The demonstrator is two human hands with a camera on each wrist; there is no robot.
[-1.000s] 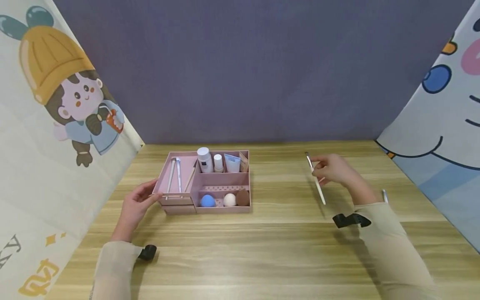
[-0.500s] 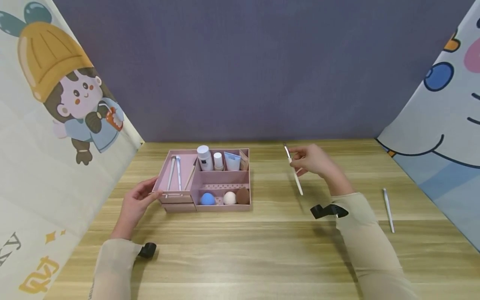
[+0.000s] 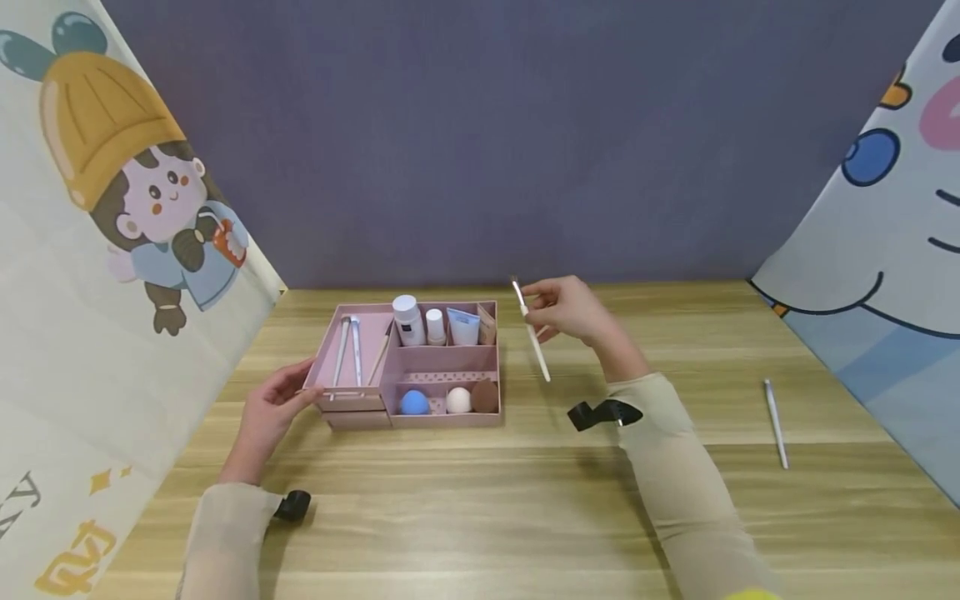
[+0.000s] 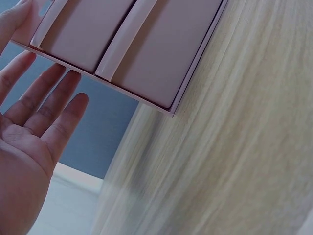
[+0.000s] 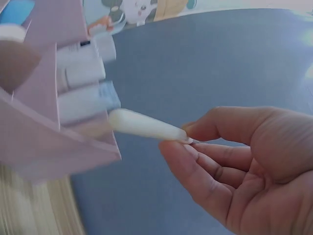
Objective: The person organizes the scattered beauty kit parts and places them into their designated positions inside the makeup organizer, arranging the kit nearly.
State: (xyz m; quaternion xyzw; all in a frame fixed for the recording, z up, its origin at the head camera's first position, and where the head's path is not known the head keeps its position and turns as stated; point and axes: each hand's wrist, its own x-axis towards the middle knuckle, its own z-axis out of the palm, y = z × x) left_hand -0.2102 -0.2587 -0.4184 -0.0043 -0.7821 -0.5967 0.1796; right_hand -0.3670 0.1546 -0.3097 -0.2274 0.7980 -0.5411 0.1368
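My right hand [image 3: 566, 308] pinches a white-handled makeup brush [image 3: 536, 343] between thumb and fingertips. Its bristles point up and away, and the handle slants down just right of the pink makeup organizer [image 3: 444, 420]. In the right wrist view the pale handle [image 5: 142, 125] shows beyond the fingertips, overlapping the organizer. My left hand [image 3: 272, 410] holds the organizer's front left corner, thumb at the front edge and fingers along the side. The left wrist view shows these fingers [image 4: 61, 110] nearly straight, beside two drawer fronts [image 4: 161, 54]. Several brushes [image 3: 356, 350] lie in the organizer's left top tray.
Another light brush [image 3: 776, 423] lies on the wooden table [image 3: 480, 517] at the right. Bottles [image 3: 408, 321] and a blue tube [image 3: 463, 327] fill the organizer's back compartment. Blue, cream and brown sponges [image 3: 414, 402] sit in front. A grey-blue wall [image 3: 495, 150] stands behind.
The right hand has carried the brush left, from the table's right part to just right of the organizer. The brush lying at right has come into full view. The left hand stays put.
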